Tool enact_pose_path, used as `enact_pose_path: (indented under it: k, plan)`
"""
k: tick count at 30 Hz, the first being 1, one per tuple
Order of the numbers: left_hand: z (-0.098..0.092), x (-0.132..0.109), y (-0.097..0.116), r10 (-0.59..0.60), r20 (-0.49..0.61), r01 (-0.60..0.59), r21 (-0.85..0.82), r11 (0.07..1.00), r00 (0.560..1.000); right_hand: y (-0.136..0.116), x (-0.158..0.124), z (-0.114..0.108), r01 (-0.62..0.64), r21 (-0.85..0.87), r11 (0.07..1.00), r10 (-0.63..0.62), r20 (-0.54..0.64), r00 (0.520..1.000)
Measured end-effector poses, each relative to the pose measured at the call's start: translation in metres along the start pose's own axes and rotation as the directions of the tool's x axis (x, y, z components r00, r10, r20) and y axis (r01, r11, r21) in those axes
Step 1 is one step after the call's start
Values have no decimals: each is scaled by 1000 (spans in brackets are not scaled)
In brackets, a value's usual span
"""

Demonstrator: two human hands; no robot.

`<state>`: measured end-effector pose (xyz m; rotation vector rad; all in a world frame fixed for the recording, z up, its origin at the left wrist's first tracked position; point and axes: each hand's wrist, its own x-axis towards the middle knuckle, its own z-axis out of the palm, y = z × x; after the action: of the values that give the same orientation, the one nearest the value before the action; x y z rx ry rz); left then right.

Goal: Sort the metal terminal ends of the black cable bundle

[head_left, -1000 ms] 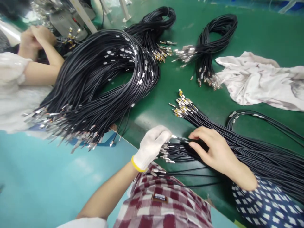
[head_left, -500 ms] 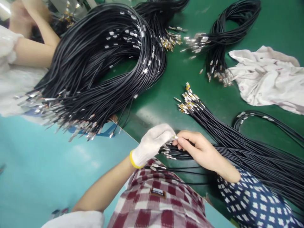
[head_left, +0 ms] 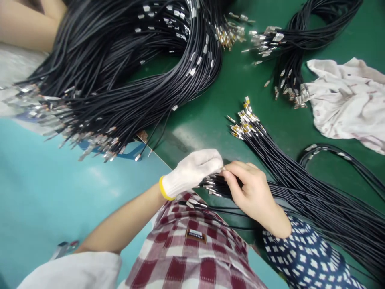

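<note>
My left hand point(head_left: 194, 168), in a white glove with a yellow cuff, is closed, fingertips pinched at a small metal cable end point(head_left: 223, 169). From the other side my bare right hand point(head_left: 252, 188) pinches the same cable end between thumb and forefinger. Most of that piece is hidden by the fingers. Just below both hands lies a bundle of black cables point(head_left: 225, 189) with silvery tips. Nearer my apron, a few separate cables with metal ends point(head_left: 194, 204) run to the right.
A large looped heap of black cables point(head_left: 99, 104) overhangs the table's left edge, beside another person's arm point(head_left: 30, 28). Beyond my right hand lies a long cable bundle point(head_left: 288, 172) with yellow-marked tips. A coiled bundle point(head_left: 300, 44) and a whitish cloth point(head_left: 349, 104) rest on the green table point(head_left: 198, 124).
The camera view has shifted, so the heap and the other person's arm sit higher and farther left. My gloved fingers now cover more of the cable end; both hands stay together.
</note>
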<state>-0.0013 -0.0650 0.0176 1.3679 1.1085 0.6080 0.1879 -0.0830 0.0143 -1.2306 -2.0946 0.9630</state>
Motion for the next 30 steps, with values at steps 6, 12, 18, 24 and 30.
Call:
enact_pose_path:
  k: [6,12,18,24,30]
  plan:
    - [2,1,0,27,-19,-26,79,997,999,8,1,5,-208,404,891,156,159,975]
    - [3,4,-6,130,12,-130,219,967,991,9,0,10,-108,204,973,110,2,994]
    - [-1,10,-7,182,89,-202,391,898,979,17,3,12,-165,343,925,141,95,985]
    - [-4,11,3,-7,92,-1,80,997,996,23,4,9,-229,535,813,189,130,973]
    - [-3,11,2,34,94,-27,-74,997,995,19,4,8,-181,505,844,172,65,983]
